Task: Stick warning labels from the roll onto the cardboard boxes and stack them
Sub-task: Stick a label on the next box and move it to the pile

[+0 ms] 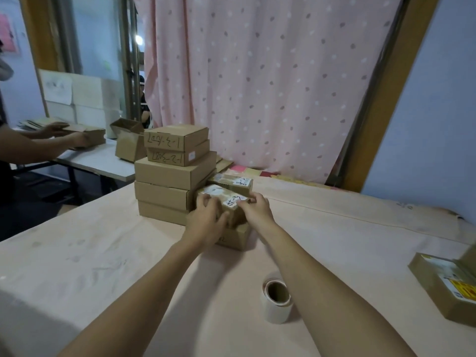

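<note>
At 12 o'clock, both arms are outstretched. Small box [223, 195] is gripped by left hand [204, 222], pinched by right hand [256, 208].

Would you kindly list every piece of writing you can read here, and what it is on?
Top stacked box: handwritten, upside down, "1-2-", rest unclear.
Second stacked box: likewise "1-2-", rest unclear.
Front label on nearer small box: handwriting, unreadable.
Rear label on small box behind: handwriting, unreadable.
Yellow label on right box: print too blurred.
</note>
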Demonstrator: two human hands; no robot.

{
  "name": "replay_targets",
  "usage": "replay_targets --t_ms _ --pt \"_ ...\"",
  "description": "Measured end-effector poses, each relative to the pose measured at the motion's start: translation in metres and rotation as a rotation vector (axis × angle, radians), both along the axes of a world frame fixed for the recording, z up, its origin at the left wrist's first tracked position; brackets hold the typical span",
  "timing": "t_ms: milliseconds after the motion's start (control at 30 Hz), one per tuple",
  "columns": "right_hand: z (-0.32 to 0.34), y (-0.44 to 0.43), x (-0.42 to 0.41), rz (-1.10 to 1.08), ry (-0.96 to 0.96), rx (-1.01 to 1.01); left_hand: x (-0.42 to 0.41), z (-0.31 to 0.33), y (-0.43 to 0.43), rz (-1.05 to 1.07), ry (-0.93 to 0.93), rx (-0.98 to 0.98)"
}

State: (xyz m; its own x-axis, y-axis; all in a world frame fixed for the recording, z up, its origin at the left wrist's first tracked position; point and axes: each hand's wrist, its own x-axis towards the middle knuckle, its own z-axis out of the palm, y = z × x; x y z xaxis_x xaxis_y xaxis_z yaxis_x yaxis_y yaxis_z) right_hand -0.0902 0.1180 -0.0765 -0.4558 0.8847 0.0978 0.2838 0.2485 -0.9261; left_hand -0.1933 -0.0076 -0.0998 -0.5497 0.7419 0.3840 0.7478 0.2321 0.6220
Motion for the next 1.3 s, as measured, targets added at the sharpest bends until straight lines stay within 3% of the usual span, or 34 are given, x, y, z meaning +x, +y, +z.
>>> replay_targets --t_ms 233,433,667,800,1033,1300 --pt "-0.002 -0.022 0.030 -0.063 0.164 -0.115 0.048 0.013 0.001 0.087 -0.597 0.366" --pt "0.017 -0.047 0.081 -0.073 0.348 -0.093 0.087 0.030 -0.005 -0.026 -0.740 0.587" --pt "0.021 -0.067 0.200 -0.162 0.508 0.037 0.171 0.043 -0.024 -0.280 -0.690 0.499" --pt "0.008 -0.079 0.261 -0.242 0.482 0.120 0.220 0.031 -0.025 -0.344 -0.670 0.432" --pt "-0.022 -0.088 0.336 -0.412 0.519 0.093 0.299 0.017 -0.018 -0.402 -0.618 0.313" --pt "-0.080 -0.097 0.375 -0.552 0.304 0.039 0.335 -0.020 -0.017 -0.355 -0.275 -0.092"
